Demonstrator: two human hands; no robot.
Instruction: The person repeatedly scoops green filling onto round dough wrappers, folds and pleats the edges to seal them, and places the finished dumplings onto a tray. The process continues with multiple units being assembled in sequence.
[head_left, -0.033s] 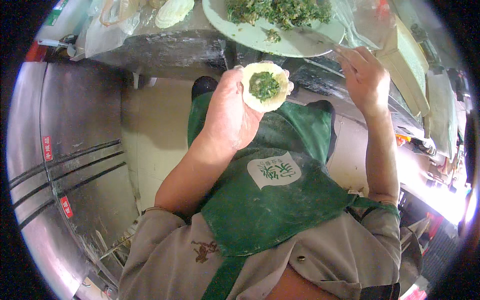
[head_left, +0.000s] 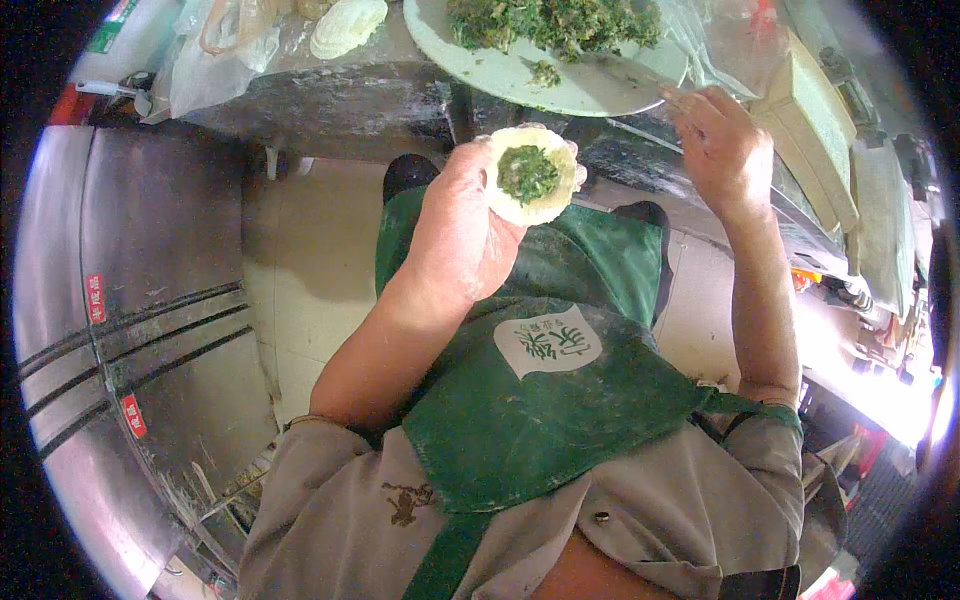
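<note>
My left hand is raised in front of my chest. In its palm lies a round dough wrapper with a mound of chopped green filling at its middle. My right hand is at the near rim of a pale round plate that carries a heap of the same chopped greens. Its fingers are closed around a thin stick-like utensil whose tip lies on the plate.
The plate stands on a dark, flour-dusted counter. A shaped piece of dough and a clear plastic bag lie at its far left. Pale boards are on the right, and a steel surface on the left. I wear a green apron.
</note>
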